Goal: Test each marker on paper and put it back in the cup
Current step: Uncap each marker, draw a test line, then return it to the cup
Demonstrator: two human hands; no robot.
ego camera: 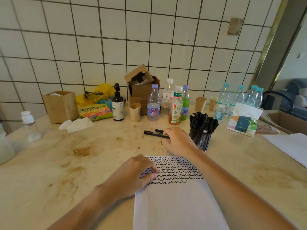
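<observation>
White paper (179,205) lies nearest the camera on the stained counter (93,156), its upper part filled with rows of black test squiggles, the lower part blank. On the sheet's top left corner rests the left hand (132,175), fingers curled loosely and pressing down, holding nothing but pinning the page in place. Beyond the paper the right hand (177,140) reaches over loose black markers (154,132) lying on the counter just left of the mesh pen cup (201,138); its fingers curl over the end of one marker, seemingly closing to lift it, though the hand hides the actual contact. The cup, just beside the right wrist, is already crowded with capped black markers standing on end.

Judging by the few left lying out, the job looks near its finish. The risk lies in the tight spacing: the wrist sits so near the cup that a careless lift could tip it and spill the tested markers among the untested. The round barrels could also roll away if nudged.

Farther back stand plastic drink bottles (153,103), a dark pump bottle (118,105), paper cups (201,103), an open cardboard box (141,87), a snack bag (95,112) and a tissue pack (244,120), all against a white tiled wall (149,39).
</observation>
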